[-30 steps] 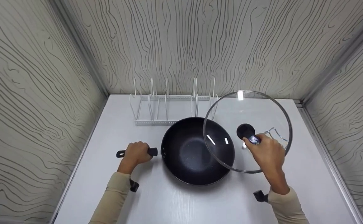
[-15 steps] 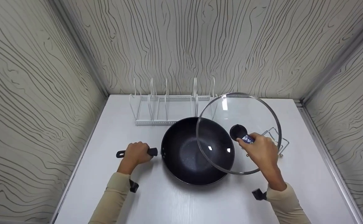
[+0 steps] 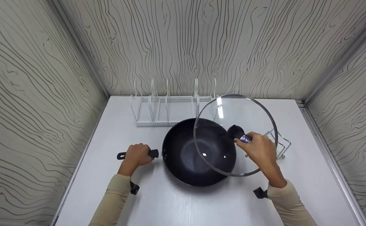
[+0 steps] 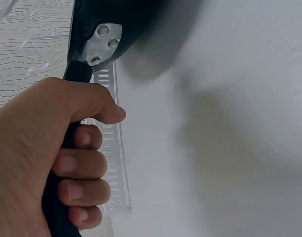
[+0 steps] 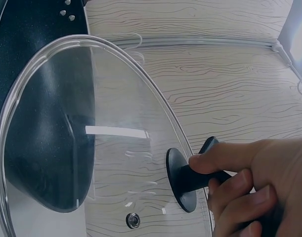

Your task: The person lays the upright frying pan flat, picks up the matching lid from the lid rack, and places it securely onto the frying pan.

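Note:
My left hand (image 3: 138, 154) grips the black handle (image 4: 59, 202) of a dark wok (image 3: 183, 160), fingers wrapped round it. The wok's open side faces up in the head view, and its riveted bracket shows in the left wrist view. With my right hand (image 3: 260, 149) I hold a glass lid (image 5: 118, 106) by its black knob (image 3: 235, 131), thumb and fingers curled on it. The metal-rimmed lid is tilted and overlaps the right part of the wok in the head view. A small steam vent (image 5: 133, 220) shows in the glass.
Behind the wok a white wire rack (image 3: 158, 123) stands against the patterned back wall (image 3: 170, 47). A small chrome wire stand (image 3: 285, 147) sits to the right, partly behind the lid and right hand. Patterned walls rise on both sides of the white table (image 3: 176, 207).
My right hand has carried the lid leftward, further over the wok, uncovering more of the chrome stand. The left hand and the wok have stayed put.

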### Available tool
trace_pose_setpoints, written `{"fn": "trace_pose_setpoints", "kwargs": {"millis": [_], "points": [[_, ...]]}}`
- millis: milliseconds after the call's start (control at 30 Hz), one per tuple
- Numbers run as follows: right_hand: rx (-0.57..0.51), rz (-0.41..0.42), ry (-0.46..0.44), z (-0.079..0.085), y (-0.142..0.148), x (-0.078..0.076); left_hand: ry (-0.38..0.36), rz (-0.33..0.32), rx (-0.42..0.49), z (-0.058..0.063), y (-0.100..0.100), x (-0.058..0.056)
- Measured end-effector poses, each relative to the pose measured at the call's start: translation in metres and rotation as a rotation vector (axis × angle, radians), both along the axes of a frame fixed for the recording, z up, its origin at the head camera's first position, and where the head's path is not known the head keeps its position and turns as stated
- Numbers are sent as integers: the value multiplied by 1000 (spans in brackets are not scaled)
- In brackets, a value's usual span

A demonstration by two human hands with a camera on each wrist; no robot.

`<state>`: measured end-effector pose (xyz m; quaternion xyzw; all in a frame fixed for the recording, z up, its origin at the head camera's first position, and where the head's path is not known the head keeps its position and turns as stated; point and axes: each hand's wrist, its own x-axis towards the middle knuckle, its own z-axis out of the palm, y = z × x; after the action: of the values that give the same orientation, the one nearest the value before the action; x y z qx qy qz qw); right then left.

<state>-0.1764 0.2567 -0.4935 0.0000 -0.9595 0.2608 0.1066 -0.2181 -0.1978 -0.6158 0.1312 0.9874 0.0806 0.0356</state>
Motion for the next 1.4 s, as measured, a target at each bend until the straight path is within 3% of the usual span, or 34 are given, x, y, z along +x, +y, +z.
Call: {"fn": "trace_pose_setpoints", "kwargs": {"millis": [500, 1000, 1400], "points": [[55, 37, -12, -2, -12, -12, 62, 0, 18, -1, -1, 2], [64, 72, -120, -7, -22, -18, 51, 16, 14, -4, -1, 1], [56, 73, -154, -11, -36, -26, 28, 26, 3, -2, 1, 2]]}}
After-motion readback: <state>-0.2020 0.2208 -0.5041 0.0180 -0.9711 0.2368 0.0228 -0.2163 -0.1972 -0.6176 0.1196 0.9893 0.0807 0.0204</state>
